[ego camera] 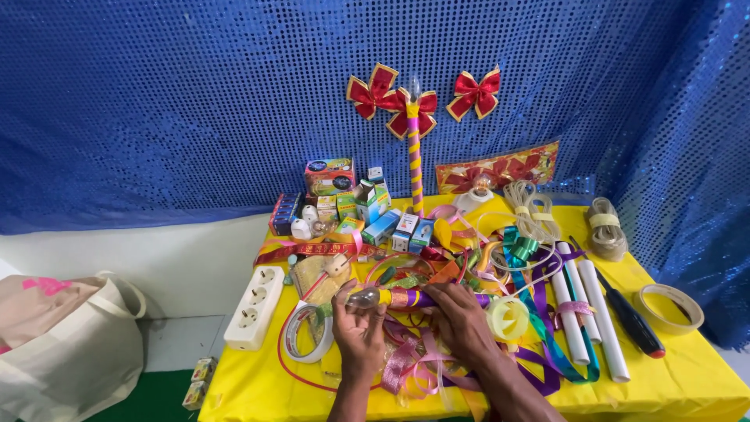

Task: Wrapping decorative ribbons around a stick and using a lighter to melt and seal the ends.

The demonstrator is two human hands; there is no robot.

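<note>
Ribbon-wrapped stick (426, 298), lying crosswise near the front middle of the yellow table (687, 375), is held at both ends. The left hand (359, 328) is closed around the end fitted with a small clear bulb (364, 296), fingers curled over it from above. The right hand (461, 316) is laid over the shaft further along, fingers pressed down onto the purple and yellow winding; whether a ribbon end is pinched beneath them cannot be told.

The step in hand is judged to be the winding or fixing of ribbon along the shaft, since a finished stick of like pattern (415, 160) stands upright against the blue sequin backdrop (156, 101) among red bows (473, 94). Part of the shaft toward the right end is hidden by the hand, so the extent of wrapping cannot be confirmed.

The next move would call for the winding to be kept taut under the right fingers while the left hand steadies or turns the bulb end, with care that the glass is not squeezed.

Loose ribbons (414, 367) lie tangled directly beneath the hands. A tape roll (306, 336) rests just left of the left hand, a white power strip (254, 306) at the table's left edge, and white tubes (582, 309) well to the right.
</note>
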